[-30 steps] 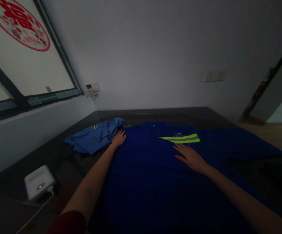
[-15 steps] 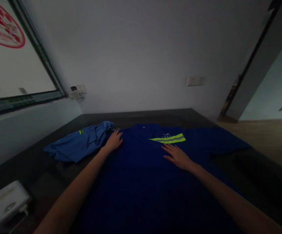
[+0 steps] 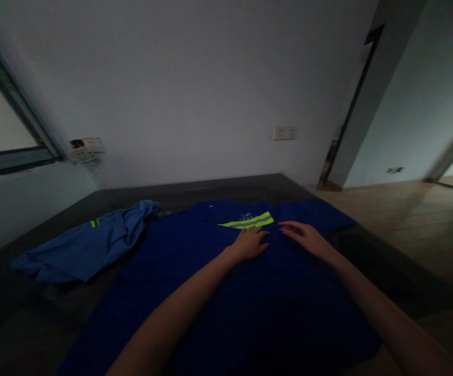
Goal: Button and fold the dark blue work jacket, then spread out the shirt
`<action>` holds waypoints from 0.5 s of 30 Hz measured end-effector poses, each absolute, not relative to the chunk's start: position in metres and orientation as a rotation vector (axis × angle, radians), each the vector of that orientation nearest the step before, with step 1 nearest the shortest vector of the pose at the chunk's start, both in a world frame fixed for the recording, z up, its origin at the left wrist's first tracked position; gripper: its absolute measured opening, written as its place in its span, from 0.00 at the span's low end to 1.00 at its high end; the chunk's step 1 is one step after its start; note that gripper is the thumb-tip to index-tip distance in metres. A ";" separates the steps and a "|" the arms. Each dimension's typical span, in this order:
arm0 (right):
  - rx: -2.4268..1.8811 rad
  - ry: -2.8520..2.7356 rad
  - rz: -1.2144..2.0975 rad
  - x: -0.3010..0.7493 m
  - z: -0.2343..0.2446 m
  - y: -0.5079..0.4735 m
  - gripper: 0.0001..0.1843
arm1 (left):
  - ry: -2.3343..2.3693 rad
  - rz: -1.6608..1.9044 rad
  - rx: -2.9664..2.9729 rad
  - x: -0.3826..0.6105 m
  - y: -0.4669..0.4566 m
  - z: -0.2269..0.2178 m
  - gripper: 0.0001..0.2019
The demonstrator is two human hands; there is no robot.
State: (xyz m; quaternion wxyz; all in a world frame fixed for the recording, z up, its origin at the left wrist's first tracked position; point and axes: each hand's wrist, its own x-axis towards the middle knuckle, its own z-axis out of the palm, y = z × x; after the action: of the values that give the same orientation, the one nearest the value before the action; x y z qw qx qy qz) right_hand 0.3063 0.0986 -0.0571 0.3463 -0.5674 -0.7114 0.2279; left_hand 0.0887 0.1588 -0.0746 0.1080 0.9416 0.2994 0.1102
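A dark blue work jacket [image 3: 211,271] lies spread out, collar toward the wall, with a yellow-green and grey reflective stripe [image 3: 255,221] across its chest and a small white logo above the stripe. My left hand [image 3: 250,243] is over the chest just below the stripe, fingers apart and holding nothing. To its right, my right hand [image 3: 305,239] is near the stripe's right end and the base of the right sleeve [image 3: 312,211]. Its fingers are slightly bent and apart, with nothing visible in them. Whether either hand presses on the cloth is hard to tell.
A lighter blue crumpled garment [image 3: 97,240] with a small yellow-green strip lies left of the jacket on the dark table [image 3: 250,184]. The wall behind carries a socket plate [image 3: 285,133] and more sockets [image 3: 87,150] by the window. Wooden floor [image 3: 398,209] shows at right.
My left hand has moved right, from the jacket's left shoulder to below the stripe. My right hand has shifted past the stripe's right end. The view has turned right.
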 end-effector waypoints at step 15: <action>-1.152 -0.304 1.019 0.405 -0.112 0.089 0.07 | 0.987 0.333 2.806 0.107 0.137 -0.110 0.26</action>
State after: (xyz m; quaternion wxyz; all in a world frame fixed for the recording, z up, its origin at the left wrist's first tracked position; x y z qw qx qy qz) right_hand 0.4055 0.0889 -0.1118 0.7083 -0.5187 -0.1369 0.4589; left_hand 0.1072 0.1375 -0.1096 0.0744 0.9349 0.3288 0.1109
